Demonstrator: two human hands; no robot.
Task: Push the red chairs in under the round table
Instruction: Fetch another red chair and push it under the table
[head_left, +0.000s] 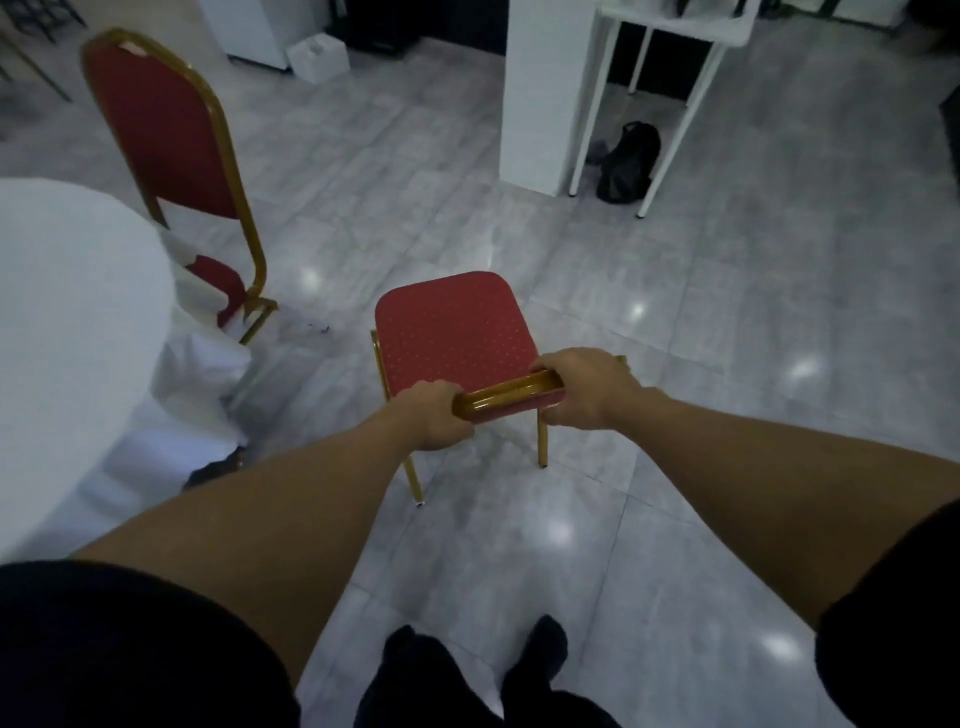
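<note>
A red chair (452, 332) with a gold metal frame stands on the tiled floor in the middle of the view, away from the table. I look down on its seat and the top of its backrest. My left hand (434, 415) grips the left end of the backrest top, and my right hand (584, 387) grips the right end. The round table (67, 322), covered by a white cloth, fills the left side. A second red chair (166, 135) stands at the table's far edge, its seat partly under the cloth.
A white pillar (545, 88) and a white-legged side table (675, 31) stand at the back right, with a black bag (626, 163) on the floor beneath. A white box (318, 58) sits at the back. My feet (467, 670) are below the chair.
</note>
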